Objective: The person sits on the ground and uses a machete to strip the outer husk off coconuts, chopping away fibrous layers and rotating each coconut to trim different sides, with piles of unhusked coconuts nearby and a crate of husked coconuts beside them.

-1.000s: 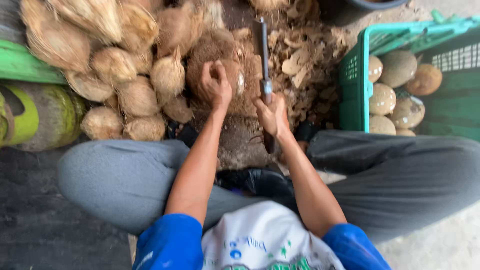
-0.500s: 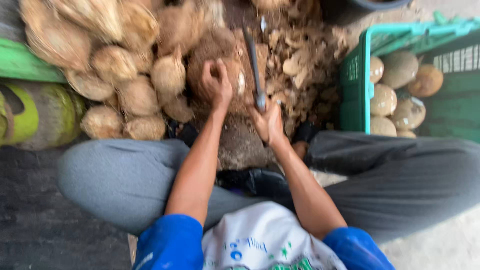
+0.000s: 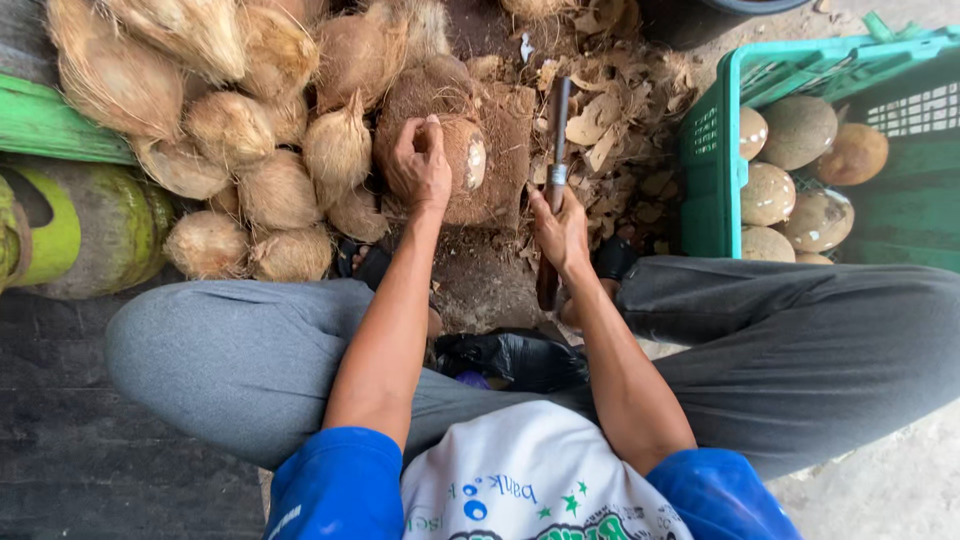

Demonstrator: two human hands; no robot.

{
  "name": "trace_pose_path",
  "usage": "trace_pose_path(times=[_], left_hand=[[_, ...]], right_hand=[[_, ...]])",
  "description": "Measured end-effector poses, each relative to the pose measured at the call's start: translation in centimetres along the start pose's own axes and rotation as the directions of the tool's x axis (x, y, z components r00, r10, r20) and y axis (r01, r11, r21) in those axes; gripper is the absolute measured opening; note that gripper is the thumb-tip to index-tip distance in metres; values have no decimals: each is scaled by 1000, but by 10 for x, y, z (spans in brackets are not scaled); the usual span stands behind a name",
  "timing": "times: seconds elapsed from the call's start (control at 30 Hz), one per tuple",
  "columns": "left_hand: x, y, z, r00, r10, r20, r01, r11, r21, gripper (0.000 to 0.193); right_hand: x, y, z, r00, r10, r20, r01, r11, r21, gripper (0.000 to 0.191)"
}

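While the person sits cross-legged on the ground, the left hand (image 3: 420,165) is clamped over the top of a partly husked coconut (image 3: 455,165), fingers curled round its near side, pinning it on a worn chopping block (image 3: 500,150), probably so it cannot roll under a blow. Pale bare shell shows on the coconut's right face; the rest is brown fibre.

Just right of the coconut, the right hand (image 3: 562,232) is wrapped tight round the handle of a long cleaver-like knife (image 3: 553,160). Its blade points away from the body, lying close alongside the coconut, apparently ready to shave husk. Whether the edge touches the coconut I cannot tell. The butt of the handle pokes out below the fist, toward the lap.

Left of the coconut sits a heap of unhusked coconuts (image 3: 240,130), within reach of the holding hand. Right of it, beyond the knife, lie husk shavings (image 3: 610,120), then a green plastic crate (image 3: 715,150) holding cleaned coconuts (image 3: 790,165), on the knife-hand side.

Far left of the coconut, a green cylinder (image 3: 90,230) is cut off by the frame; what it is stays unclear. The crate's far end is cropped too. A black bag (image 3: 515,358) lies in the lap, contents hidden. The coconut's underside and the block's full shape are covered by hand and debris.
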State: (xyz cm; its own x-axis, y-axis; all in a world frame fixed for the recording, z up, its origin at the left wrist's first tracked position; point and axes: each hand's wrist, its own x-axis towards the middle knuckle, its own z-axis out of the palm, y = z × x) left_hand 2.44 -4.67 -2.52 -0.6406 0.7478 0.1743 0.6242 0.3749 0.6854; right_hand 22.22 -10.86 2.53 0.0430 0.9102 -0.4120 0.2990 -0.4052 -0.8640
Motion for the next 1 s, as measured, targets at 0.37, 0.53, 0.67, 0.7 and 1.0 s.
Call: trace_pose_path(times=[0.37, 0.53, 0.67, 0.7, 1.0], left_hand=[[21, 17, -2, 895, -321, 311, 334, 942, 10, 35], [24, 16, 3, 934, -243, 260, 292, 941, -171, 36], [21, 14, 2, 929, -261, 261, 285, 957, -59, 36], [20, 14, 3, 919, -284, 272, 307, 951, -44, 35], [21, 17, 2, 929, -260, 264, 300, 946, -123, 35]], right_hand=[[-13, -5, 10, 991, -78, 111, 63, 990, 127, 29], [-11, 11, 17, 974, -108, 198, 84, 988, 125, 40], [-6, 11, 14, 953, -302, 6, 277, 884, 375, 41], [-5, 11, 16, 956, -291, -24, 275, 869, 412, 42], [-15, -2, 23, 962, -258, 91, 229, 942, 247, 38]])
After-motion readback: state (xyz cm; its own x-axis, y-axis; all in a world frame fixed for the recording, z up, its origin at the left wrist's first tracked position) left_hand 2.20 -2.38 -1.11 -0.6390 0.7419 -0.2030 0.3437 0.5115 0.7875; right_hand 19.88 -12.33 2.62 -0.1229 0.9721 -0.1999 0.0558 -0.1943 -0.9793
